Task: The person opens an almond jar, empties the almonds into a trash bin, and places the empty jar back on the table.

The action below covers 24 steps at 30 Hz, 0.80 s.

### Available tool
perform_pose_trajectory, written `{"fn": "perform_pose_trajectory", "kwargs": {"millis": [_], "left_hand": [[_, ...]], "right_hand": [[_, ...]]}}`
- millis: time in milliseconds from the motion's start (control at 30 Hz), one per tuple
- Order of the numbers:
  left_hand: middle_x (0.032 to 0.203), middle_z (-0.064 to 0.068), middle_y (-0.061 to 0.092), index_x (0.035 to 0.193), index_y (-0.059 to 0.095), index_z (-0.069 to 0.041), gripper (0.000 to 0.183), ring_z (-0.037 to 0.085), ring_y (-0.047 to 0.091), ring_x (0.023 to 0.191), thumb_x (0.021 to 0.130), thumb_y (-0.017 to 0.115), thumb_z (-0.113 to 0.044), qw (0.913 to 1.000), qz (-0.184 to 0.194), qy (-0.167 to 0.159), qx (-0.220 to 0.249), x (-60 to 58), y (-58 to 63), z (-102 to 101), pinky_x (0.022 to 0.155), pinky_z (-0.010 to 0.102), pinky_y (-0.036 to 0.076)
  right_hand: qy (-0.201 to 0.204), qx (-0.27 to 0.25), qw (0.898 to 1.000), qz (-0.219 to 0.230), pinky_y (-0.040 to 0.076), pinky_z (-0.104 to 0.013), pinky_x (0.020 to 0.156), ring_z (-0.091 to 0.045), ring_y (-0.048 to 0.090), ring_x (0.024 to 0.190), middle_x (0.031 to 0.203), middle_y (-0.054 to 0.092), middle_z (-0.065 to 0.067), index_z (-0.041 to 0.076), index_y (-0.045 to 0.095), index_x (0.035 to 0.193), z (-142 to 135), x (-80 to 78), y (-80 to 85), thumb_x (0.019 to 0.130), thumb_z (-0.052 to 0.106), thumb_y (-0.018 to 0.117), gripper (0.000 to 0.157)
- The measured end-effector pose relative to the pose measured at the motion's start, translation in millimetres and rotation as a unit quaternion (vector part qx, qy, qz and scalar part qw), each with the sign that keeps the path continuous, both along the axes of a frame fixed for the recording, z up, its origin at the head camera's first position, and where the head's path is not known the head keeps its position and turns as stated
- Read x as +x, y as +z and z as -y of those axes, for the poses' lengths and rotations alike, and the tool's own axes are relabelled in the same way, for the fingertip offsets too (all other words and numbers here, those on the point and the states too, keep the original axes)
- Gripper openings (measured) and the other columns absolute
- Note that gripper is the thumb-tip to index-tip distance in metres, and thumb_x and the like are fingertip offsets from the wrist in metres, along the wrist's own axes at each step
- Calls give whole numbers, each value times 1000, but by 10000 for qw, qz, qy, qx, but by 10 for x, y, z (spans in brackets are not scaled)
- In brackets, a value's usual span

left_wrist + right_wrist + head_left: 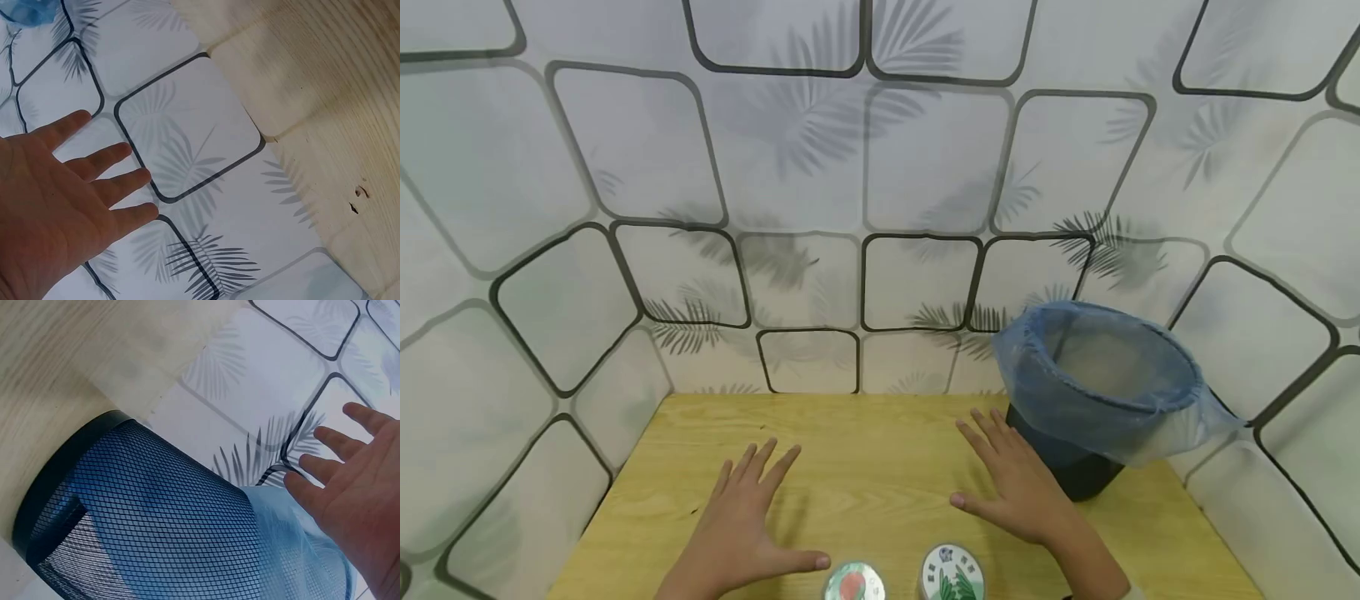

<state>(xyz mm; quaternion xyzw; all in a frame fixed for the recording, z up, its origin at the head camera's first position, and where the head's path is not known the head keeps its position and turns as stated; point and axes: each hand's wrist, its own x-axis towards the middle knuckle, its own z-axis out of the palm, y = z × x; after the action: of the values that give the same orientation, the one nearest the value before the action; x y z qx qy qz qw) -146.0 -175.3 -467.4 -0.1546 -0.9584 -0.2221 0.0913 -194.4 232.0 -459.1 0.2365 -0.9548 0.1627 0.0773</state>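
My left hand (741,525) hovers over the left part of the wooden table with its fingers spread and nothing in them. Close to its thumb is a round container (853,581) with a pink and green top, cut off by the lower frame edge. My right hand (1018,487), fingers also spread and holding nothing, is just left of a dark mesh bin (156,506) lined with a blue plastic bag (1105,383). Between the hands, nearer the right one, sits a second round container (952,573) with a white lid, green leaves and dark lettering.
The wooden table (865,458) meets patterned walls (805,275) at its back and on both sides. The bin stands upright at the table's back right, its bag folded over the rim and trailing to the right.
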Motion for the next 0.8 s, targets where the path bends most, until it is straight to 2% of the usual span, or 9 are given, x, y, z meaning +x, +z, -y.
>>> {"fn": "perform_pose_trajectory", "kwargs": {"millis": [200,333,467,633,800], "left_hand": [[168,22,40,165,41,-30,125,57,34,153,64,71,-96,10000,31,-17,54,2,-10,-1,118,80,27],[167,20,42,165,42,-29,124,55,37,152,65,70,-97,9999,118,5,20,2,-29,5,118,77,31],[165,19,45,165,42,-28,121,53,43,149,68,70,-95,9991,409,3,62,2,-29,-3,114,75,38],[165,19,44,165,41,-27,117,53,49,144,72,71,-91,9956,928,51,142,13,-1,-23,105,75,46],[163,19,48,165,42,-25,115,53,52,141,73,73,-88,9955,936,5,148,34,-35,-30,101,74,50]], "right_hand": [[-23,-289,9996,0,39,-75,114,-45,29,160,176,27,-8,32,24,171,-20,33,-36,96,68,66,93],[-44,-361,9993,-9,43,-73,111,-45,38,155,174,33,-9,31,30,170,-24,53,-68,97,66,66,88],[-98,-320,9994,-29,47,-72,107,-46,48,148,171,38,-10,29,37,167,-30,62,-90,98,65,66,83],[-231,-264,9993,130,49,-69,106,-42,53,143,169,42,-6,25,58,153,-26,77,-90,98,69,64,71],[-305,-246,9986,365,50,-68,106,-40,55,141,165,47,-6,27,65,144,-39,93,-95,97,75,58,68]]}}
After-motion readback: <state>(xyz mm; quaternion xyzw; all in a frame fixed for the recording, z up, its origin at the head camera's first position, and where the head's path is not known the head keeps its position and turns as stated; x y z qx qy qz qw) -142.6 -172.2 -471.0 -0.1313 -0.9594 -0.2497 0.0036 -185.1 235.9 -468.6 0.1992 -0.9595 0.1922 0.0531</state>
